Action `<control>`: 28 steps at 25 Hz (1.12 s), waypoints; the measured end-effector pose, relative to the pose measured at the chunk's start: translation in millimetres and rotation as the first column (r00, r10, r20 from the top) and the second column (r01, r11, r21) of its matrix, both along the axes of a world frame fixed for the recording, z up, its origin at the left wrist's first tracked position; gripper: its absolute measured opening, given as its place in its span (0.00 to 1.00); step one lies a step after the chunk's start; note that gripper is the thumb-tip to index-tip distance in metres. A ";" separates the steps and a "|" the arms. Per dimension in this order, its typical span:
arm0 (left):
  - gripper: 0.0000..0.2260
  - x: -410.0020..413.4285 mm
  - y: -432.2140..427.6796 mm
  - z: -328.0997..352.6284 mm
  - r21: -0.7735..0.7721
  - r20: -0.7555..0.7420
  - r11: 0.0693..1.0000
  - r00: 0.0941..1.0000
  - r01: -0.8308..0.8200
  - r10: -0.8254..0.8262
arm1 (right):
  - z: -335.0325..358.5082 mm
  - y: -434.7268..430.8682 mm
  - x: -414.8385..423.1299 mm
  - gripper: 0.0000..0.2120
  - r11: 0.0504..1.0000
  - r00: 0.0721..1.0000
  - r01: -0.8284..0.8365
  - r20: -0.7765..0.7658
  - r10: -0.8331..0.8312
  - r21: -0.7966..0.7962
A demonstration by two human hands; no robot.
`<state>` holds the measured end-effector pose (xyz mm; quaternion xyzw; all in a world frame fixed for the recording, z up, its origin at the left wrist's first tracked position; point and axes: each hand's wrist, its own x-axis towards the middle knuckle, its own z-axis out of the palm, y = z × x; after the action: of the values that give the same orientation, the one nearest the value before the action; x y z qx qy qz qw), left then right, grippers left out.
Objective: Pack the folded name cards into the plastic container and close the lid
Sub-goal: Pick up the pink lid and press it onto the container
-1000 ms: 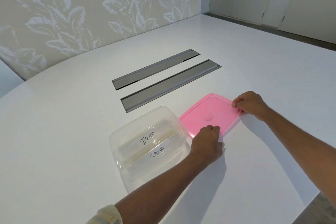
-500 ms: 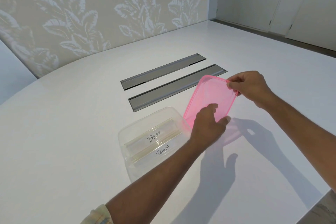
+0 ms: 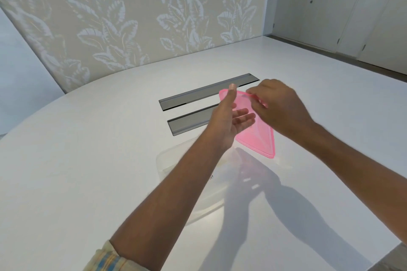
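The pink plastic lid [image 3: 259, 138] is in the air, tilted steeply, above the right end of the clear plastic container [image 3: 167, 157]. My right hand [image 3: 277, 110] pinches the lid's upper far edge. My left hand [image 3: 229, 121] lies flat against the lid's near face, fingers spread and thumb pointing up, and does not grip it. The container stands on the white table [image 3: 88, 160] under my left forearm, which hides most of it. The folded name cards inside are almost fully covered; only a trace of handwriting [image 3: 211, 176] shows beside the arm.
Two long grey cable-slot covers [image 3: 198, 94] [image 3: 189, 121] are set into the table just behind my hands. A leaf-patterned wall panel [image 3: 132, 17] borders the table at the back. The table's front right edge [image 3: 394, 246] is near my right arm.
The lid rose from flat on the table to tilted in the air and swung left towards the container. My left hand let go of its near edge and opened flat against it.
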<state>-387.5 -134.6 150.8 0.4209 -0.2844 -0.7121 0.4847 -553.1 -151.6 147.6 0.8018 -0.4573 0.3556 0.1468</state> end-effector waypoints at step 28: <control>0.12 167.7 79.3 -55.8 -0.075 0.268 0.962 0.924 -0.263 0.273 | -64.8 -5.7 40.2 0.15 0.583 0.637 -0.306 0.617 -0.462 0.753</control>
<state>-219.8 -55.3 95.0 0.5418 -0.3021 -0.5680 0.5409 -513.0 -157.2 82.8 0.5207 -0.6214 0.4027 -0.4250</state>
